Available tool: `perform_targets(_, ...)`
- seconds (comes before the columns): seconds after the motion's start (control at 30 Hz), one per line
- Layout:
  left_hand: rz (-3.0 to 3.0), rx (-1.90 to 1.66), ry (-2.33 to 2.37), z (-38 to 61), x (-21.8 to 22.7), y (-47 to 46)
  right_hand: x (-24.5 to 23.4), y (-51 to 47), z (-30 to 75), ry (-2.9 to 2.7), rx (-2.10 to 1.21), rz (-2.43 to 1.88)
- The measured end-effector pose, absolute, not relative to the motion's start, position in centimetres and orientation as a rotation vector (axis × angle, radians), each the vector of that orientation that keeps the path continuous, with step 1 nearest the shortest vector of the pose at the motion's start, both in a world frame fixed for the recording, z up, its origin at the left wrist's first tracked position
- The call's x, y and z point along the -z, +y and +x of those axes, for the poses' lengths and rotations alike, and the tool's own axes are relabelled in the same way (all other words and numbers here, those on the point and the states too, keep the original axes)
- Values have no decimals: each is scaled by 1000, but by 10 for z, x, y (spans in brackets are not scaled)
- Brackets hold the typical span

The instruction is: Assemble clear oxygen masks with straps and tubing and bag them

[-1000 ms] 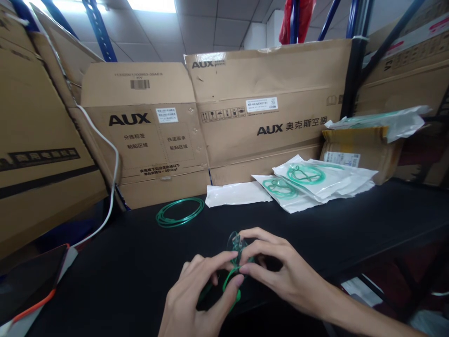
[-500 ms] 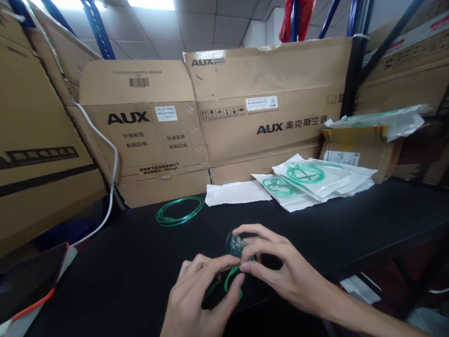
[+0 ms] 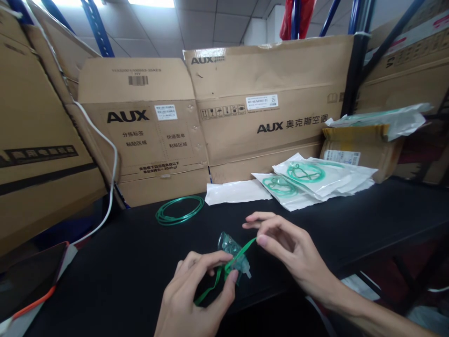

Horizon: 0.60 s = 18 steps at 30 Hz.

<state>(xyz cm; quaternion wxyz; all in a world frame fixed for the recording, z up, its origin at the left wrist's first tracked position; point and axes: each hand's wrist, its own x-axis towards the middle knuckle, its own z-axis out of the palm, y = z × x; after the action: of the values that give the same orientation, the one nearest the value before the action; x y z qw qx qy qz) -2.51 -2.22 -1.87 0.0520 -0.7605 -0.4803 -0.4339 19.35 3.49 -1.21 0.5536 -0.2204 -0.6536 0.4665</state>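
A small, clear green-tinted plastic breathing mask [image 3: 228, 245] is held low over the black table, its round rim up and left and a short pale nozzle at its lower right. My left hand [image 3: 199, 285] grips it from the left between thumb and fingers, which cover part of it. A bright green elastic strap [image 3: 247, 247] runs from the mask up to my right hand [image 3: 289, 245]. There the thumb and index finger pinch its end, with the other fingers raised. Another length of the strap hangs below my left fingers.
On the black table [image 3: 133, 262] a coil of green tubing [image 3: 179, 210] lies behind my hands. White packets with green tubing [image 3: 315, 180] are stacked at the back right, beside a flat white packet [image 3: 238, 193]. Cardboard boxes [image 3: 266, 131] wall the back. A phone [image 3: 31, 281] lies left.
My right hand has moved away from the mask, up and right, drawing the green strap out taut. The left hand stays on the mask, more of which now shows.
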Motion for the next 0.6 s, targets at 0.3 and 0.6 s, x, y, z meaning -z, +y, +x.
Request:
perform_targets(0.3, -2251, 1346, -1483, -28, 23, -21, 16, 43, 193, -1290, -959, -527)
perform_targets(0.6, -2349, 1394, -1519, -30, 25, -23, 19, 34, 188, -1539, -973, -547)
